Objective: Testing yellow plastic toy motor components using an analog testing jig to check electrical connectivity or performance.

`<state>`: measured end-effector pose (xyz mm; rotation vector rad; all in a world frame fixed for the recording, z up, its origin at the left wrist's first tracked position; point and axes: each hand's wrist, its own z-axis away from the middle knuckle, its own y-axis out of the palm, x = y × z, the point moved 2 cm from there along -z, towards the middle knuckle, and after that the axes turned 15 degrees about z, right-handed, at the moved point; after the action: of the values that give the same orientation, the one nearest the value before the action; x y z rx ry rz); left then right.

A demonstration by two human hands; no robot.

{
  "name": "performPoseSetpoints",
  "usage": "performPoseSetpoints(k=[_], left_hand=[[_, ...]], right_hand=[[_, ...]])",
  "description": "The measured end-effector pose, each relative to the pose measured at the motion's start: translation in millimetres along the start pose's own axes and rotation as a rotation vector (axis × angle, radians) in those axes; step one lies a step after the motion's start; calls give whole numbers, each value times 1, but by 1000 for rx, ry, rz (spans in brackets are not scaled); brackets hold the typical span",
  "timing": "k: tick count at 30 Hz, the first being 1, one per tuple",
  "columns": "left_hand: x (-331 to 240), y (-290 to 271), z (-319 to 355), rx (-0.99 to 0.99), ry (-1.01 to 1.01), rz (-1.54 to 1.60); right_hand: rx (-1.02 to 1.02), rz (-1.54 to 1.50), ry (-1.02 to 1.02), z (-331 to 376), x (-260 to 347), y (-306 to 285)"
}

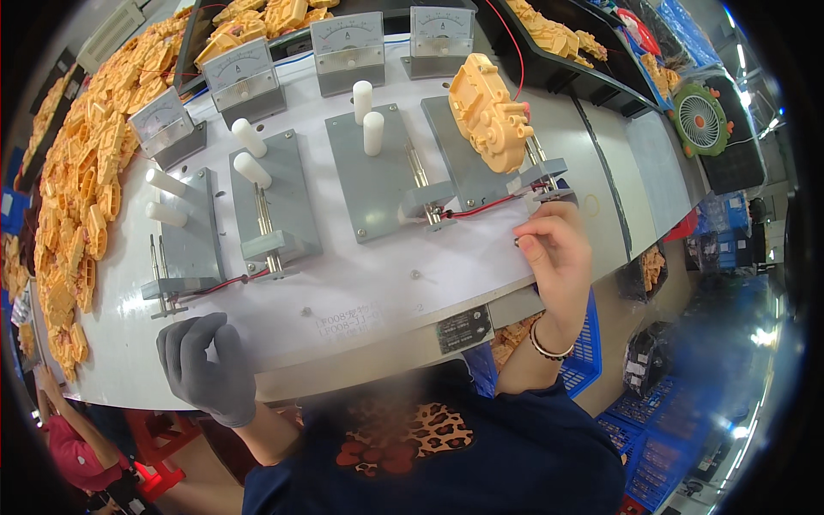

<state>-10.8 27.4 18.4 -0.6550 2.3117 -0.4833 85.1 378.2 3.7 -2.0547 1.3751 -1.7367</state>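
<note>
An orange plastic gearbox housing (pixel 489 112) stands on the rightmost grey test fixture (pixel 468 163), against its metal probe pins. My right hand (pixel 556 249), bare with a bead bracelet at the wrist, is closed at the slider end of that fixture, fingertips pinched by the red wire (pixel 481 206). My left hand (pixel 206 365), in a grey glove, rests curled on the front edge of the white round table (pixel 378 283) and holds nothing.
Three more grey fixtures (pixel 275 202) with white pegs sit in an arc, each behind an analogue meter (pixel 348 43). Heaps of orange housings (pixel 81 197) line the left rim. Black trays (pixel 558 43), a small green fan (pixel 699 120) and blue crates (pixel 584 343) are at right.
</note>
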Motion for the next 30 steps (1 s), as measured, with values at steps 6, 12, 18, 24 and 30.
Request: performPoseSetpoints(k=[6, 12, 18, 24, 30], left_hand=[[-1, 0, 0, 14, -28, 1], [-2, 2, -1, 20, -22, 13], [-2, 2, -1, 50, 19, 1], [-33, -15, -21, 298, 271, 120], [-109, 43, -124, 625, 686, 308]], right_hand=[[-14, 15, 4, 0, 1, 2], [-64, 127, -71, 0, 2, 2], [-142, 228, -253, -1, 2, 3], [-158, 104, -262, 3, 3, 3], [-266, -141, -228, -15, 33, 10]])
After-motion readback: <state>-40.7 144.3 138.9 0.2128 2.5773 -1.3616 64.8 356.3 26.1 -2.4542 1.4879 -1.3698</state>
